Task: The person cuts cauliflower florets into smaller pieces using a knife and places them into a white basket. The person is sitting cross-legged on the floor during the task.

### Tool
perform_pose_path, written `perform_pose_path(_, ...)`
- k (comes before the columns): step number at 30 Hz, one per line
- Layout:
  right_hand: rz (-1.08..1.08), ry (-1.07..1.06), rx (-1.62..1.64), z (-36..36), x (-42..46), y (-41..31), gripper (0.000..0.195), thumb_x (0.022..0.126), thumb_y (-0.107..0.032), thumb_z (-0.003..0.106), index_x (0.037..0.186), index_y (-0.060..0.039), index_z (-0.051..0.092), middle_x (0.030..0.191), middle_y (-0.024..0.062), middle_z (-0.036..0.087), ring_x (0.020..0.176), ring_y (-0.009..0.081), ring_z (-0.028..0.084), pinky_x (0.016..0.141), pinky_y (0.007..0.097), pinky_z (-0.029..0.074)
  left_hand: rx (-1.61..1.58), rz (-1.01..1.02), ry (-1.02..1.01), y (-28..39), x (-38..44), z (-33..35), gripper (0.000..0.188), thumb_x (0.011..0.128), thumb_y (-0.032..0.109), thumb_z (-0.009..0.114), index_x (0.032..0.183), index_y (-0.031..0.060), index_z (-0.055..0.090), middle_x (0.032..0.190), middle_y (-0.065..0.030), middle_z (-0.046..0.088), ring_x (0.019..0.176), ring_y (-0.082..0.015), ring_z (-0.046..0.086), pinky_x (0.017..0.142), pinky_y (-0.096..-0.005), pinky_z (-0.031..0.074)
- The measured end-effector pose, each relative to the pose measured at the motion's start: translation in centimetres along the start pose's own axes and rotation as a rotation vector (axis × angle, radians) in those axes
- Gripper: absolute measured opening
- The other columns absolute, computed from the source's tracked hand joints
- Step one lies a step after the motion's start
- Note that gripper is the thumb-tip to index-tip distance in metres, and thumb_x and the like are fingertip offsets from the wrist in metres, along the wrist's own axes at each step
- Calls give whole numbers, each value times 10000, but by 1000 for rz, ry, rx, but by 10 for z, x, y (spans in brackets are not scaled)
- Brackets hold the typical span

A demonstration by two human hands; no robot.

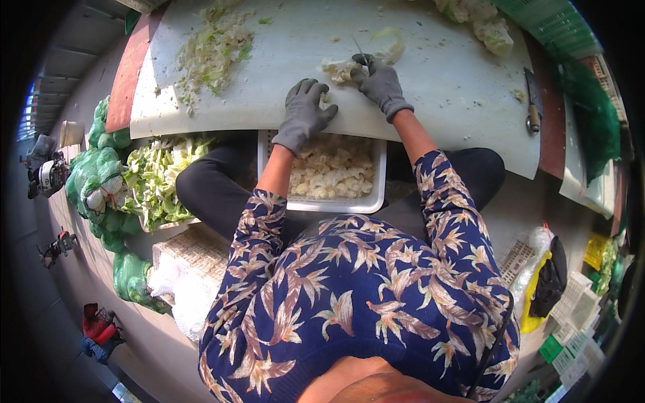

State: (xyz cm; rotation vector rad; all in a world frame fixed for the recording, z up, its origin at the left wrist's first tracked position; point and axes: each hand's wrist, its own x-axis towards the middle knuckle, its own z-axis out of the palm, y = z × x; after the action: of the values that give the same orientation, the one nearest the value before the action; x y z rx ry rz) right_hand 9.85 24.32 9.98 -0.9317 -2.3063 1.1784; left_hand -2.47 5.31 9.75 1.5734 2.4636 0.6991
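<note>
Grey work gloves cover both hands. My right hand (377,83) is closed round a small knife (359,48), whose thin blade points up and away over the table. Just left of it a piece of cauliflower (338,70) lies on the white tabletop (282,50). My left hand (306,112) is at the table's near edge, fingers bent, beside a small pale bit near its fingertips; whether it grips that bit is unclear. Below, between my legs, a white plastic crate (375,201) holds cut cauliflower florets (332,176). A pale green leafy piece (390,45) lies beyond my right hand.
Leaf and floret scraps (216,55) are heaped at the table's left. Cauliflower heads (491,32) lie at the far right, and a cleaver (533,101) near the right edge. A crate of leaves (166,176) and green net sacks (101,176) stand at left on the floor.
</note>
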Motion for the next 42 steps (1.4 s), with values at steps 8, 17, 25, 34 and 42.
perform_pose_path(8,-165,-12,43,21,-37,-23,351,921,-291,705,1208,-89,697,997,178,747,927,382,708,848,434,553,-490,-360,159,2,-4,-20,491,872,228,799,1324,93,664,1199,-133,676,1049,-227,667,891,-345,567)
perform_pose_path(17,-102,-272,-406,15,-85,-32,319,993,-255,506,1044,10,677,931,280,710,931,459,692,845,533,540,-531,-158,461,-8,-18,36,255,867,101,795,1114,64,743,1078,-83,692,842,-160,683,781,-288,563)
perform_pose_path(25,-246,-211,-447,22,-61,-39,267,918,-169,528,971,6,723,944,273,723,942,437,710,855,499,560,-464,-20,555,-37,-11,67,225,855,79,797,1063,15,737,1065,-109,686,824,-182,704,735,-301,567)
perform_pose_path(34,-201,-182,-433,35,-54,-39,263,903,-114,508,988,14,722,988,244,741,1021,393,717,864,478,560,-297,35,642,-29,-14,67,220,848,78,803,1028,0,703,1034,-111,671,824,-211,699,735,-313,562)
perform_pose_path(42,15,-159,-220,21,-49,-34,398,975,-307,527,965,44,713,823,247,722,778,352,740,773,461,566,-561,-110,692,-20,-16,50,295,819,40,836,1034,-10,640,1102,-82,625,880,-175,663,785,-293,554)
